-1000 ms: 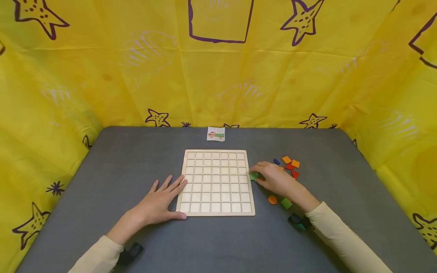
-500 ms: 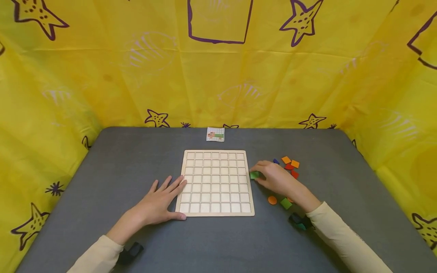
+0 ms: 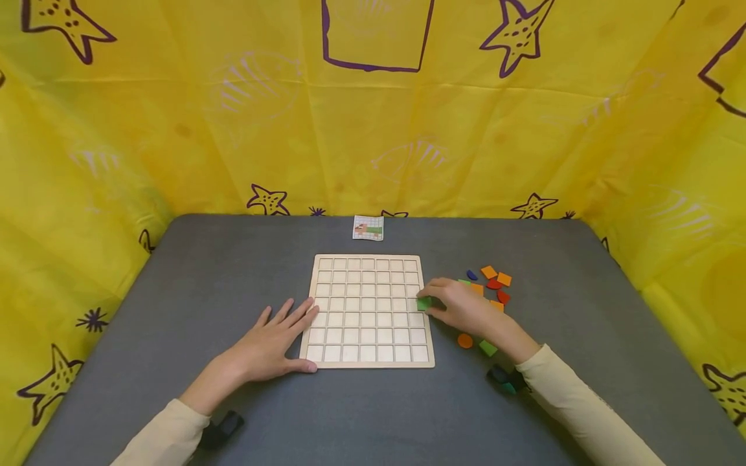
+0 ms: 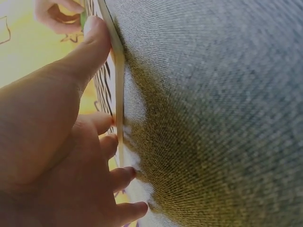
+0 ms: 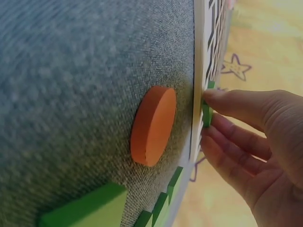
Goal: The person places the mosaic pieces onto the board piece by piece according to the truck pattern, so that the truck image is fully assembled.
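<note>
A square wooden grid board (image 3: 367, 365) lies flat on the dark grey table, its cells bare apart from the right edge. My left hand (image 3: 271, 343) is spread at the board's left side, fingertips and thumb touching its frame. At the right edge, my right hand (image 3: 457, 305) pinches a green tile (image 3: 423, 303) between thumb and fingers, over a cell of the rightmost column. The right wrist view shows the green tile (image 5: 207, 111) held at the board's edge. Whether it touches the cell floor I cannot tell.
Right of the board lie an orange disc (image 3: 465, 341), a green square (image 3: 487, 348), several orange squares (image 3: 488, 272), red pieces (image 3: 504, 296) and a blue half-round (image 3: 472, 275). A small picture card (image 3: 368, 228) lies behind the board. Yellow cloth (image 3: 361, 129) hangs beyond the table.
My right hand has moved slightly left with the green tile, from beside the board's right edge to above its rightmost column. My left hand stays in place.
</note>
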Motion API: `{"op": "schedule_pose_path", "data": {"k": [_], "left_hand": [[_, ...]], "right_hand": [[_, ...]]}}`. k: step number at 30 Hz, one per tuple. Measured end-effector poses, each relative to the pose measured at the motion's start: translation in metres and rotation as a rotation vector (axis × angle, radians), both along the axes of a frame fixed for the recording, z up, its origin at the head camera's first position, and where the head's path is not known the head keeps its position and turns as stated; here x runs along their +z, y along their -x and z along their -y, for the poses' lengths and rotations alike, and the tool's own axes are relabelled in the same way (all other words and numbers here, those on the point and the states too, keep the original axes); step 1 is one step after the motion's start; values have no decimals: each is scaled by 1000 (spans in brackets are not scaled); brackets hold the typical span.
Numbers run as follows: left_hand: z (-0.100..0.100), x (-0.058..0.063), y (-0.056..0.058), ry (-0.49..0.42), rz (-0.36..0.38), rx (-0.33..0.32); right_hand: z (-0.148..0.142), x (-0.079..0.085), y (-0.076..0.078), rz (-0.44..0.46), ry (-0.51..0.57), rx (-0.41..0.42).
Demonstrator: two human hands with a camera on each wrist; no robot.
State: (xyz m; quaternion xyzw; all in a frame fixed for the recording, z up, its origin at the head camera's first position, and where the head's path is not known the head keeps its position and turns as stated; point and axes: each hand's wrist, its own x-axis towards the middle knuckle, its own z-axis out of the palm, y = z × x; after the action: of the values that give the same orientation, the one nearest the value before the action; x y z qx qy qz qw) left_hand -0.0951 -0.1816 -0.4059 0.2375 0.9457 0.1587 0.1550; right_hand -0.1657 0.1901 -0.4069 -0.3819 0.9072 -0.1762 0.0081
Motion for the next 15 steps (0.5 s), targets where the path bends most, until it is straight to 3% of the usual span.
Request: {"op": "schedule_pose_path", "data": {"k": [15], "left_hand": [[0, 2, 1, -7, 24, 5]], "right_hand": [[6, -3, 3, 13, -9, 17]]}}
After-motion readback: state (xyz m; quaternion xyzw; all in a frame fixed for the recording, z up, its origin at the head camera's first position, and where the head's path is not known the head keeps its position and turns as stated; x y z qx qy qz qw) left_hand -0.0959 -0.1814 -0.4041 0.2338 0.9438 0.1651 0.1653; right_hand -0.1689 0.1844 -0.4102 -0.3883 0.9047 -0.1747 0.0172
